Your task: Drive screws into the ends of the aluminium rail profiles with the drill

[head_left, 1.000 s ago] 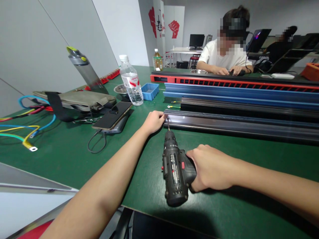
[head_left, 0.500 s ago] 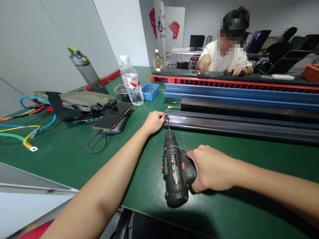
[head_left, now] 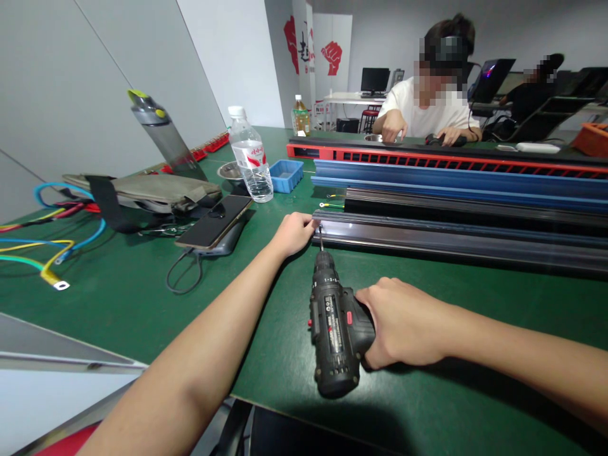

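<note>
My right hand (head_left: pixel 403 323) is wrapped round the grip of a black cordless drill (head_left: pixel 332 329), which lies on its side in the air or on the table; I cannot tell which. Its bit points away from me and meets the left end of a long dark metal profile (head_left: pixel 427 237), at a small dark spot lit by the drill's lamp. At that same end, my left hand (head_left: pixel 293 233) is closed on the profile's edge, fingertips partly hidden. Behind it runs a black profile (head_left: pixel 451 206) with a green-yellow wire lug (head_left: pixel 332 205) at its end.
Farther back lie a blue profile (head_left: pixel 427 180) and a red-and-black rail (head_left: pixel 403 154). To the left are a water bottle (head_left: pixel 251 158), a blue tray (head_left: pixel 286 177), a phone (head_left: pixel 216 221), a bag (head_left: pixel 147 190) and cables (head_left: pixel 52 272). A person (head_left: pixel 427 107) sits opposite.
My hands, the drill and the profile hold almost the same place. Across the table, the other person's hand at the metal bowl has shifted slightly.
</note>
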A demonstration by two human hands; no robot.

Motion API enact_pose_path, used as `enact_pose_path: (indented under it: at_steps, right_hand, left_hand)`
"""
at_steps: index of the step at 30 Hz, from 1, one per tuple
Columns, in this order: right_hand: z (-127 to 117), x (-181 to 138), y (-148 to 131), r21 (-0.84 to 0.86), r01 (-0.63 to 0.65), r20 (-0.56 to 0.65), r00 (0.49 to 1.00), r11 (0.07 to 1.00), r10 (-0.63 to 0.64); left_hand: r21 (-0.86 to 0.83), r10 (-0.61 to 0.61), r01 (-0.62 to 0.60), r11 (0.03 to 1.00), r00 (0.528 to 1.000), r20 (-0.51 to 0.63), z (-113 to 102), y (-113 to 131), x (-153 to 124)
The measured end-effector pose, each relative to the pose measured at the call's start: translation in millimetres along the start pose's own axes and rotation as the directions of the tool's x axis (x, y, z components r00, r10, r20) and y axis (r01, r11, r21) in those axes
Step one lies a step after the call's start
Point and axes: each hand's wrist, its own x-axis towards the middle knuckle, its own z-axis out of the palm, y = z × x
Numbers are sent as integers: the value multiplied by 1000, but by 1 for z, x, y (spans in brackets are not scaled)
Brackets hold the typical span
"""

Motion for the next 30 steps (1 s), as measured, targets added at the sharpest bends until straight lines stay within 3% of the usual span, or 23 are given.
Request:
enact_pose_path:
  at_steps: [20, 30]
  right_hand:
    - [0, 0, -1, -2, -1, -11, 1000, 1000, 1]
    - [0, 0, -1, 14, -7, -16, 1000, 1000, 8]
  left_hand:
    - [6, 36, -36, 999, 999, 0, 1, -4, 1]
    - [11, -15, 15, 1000, 1000, -1, 0, 1, 0]
